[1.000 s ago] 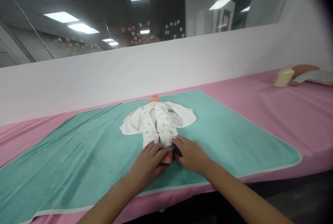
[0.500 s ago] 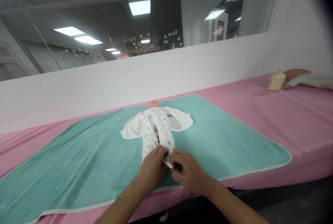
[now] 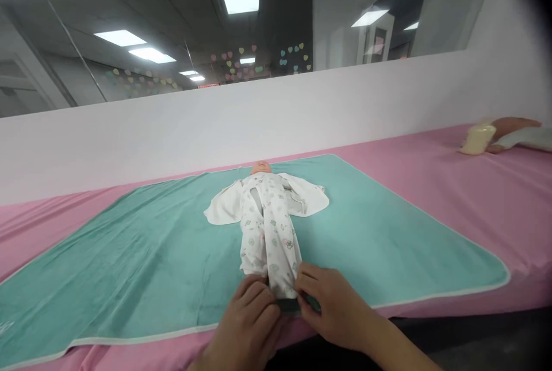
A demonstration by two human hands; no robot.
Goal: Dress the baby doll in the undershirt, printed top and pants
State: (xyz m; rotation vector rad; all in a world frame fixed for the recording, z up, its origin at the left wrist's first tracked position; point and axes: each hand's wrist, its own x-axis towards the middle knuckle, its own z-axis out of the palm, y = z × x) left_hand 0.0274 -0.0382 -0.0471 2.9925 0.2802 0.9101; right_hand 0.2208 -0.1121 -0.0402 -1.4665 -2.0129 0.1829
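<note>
A baby doll (image 3: 261,167) lies on its back, dressed in a white printed baby romper (image 3: 278,233) whose wide white sleeves spread to both sides. The romper's front gapes at the chest and shows grey beneath. Nearest me, one leg of it is stretched out flat. My right hand (image 3: 334,305) pinches the right corner of that leg's hem. At the hem's left corner my left hand (image 3: 254,319) is closed, fingers curled, gripping the cloth; its fingertips are partly hidden. The doll's feet are largely covered.
A green blanket (image 3: 366,233) with a pale edge lies under the doll on a pink sheet (image 3: 431,169). At the back right stand a cream bottle (image 3: 478,139) and another doll (image 3: 517,129), partly cut off. A white wall and windows rise behind.
Both hands have moved towards me and apart, drawing the bunched leg end out straight and flat. The view has shifted slightly left.
</note>
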